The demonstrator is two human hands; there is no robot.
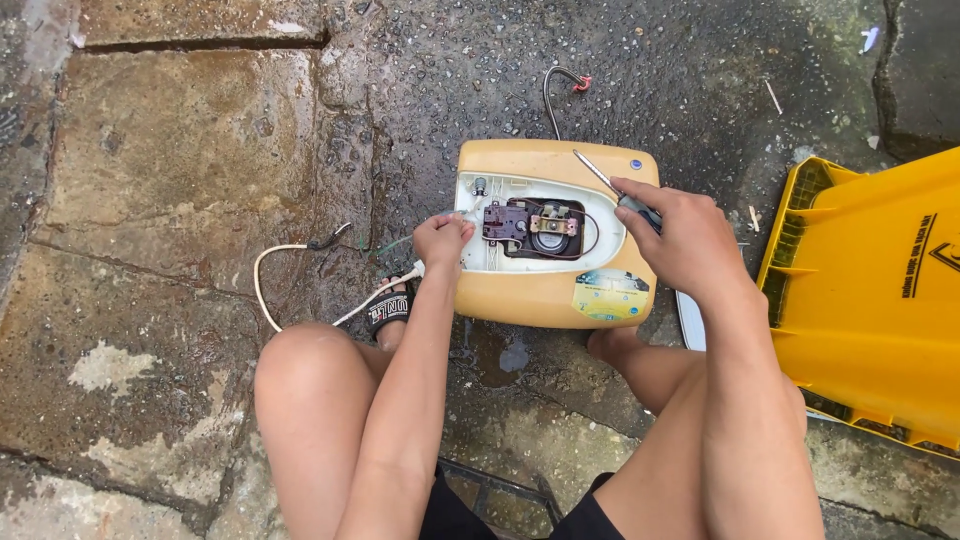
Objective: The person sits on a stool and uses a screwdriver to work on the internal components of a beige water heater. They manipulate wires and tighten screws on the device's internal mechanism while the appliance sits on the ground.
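Note:
A yellow-cased water heater [540, 300] lies on wet pavement with its white inner panel open, showing a dark thermostat block [528, 226] and wires. My left hand [442, 240] rests at the panel's left end, fingers curled on a wire or fitting there. My right hand [678, 236] grips a screwdriver [598, 176] by its dark handle, the metal shaft pointing up-left over the heater's top edge.
A white power cord [262, 290] loops on the ground to the left. A grey wire with a red tip [556, 88] runs out behind the heater. A yellow plastic bin [870, 300] lies on its side at right. My knees and a sandal [388, 306] are in front.

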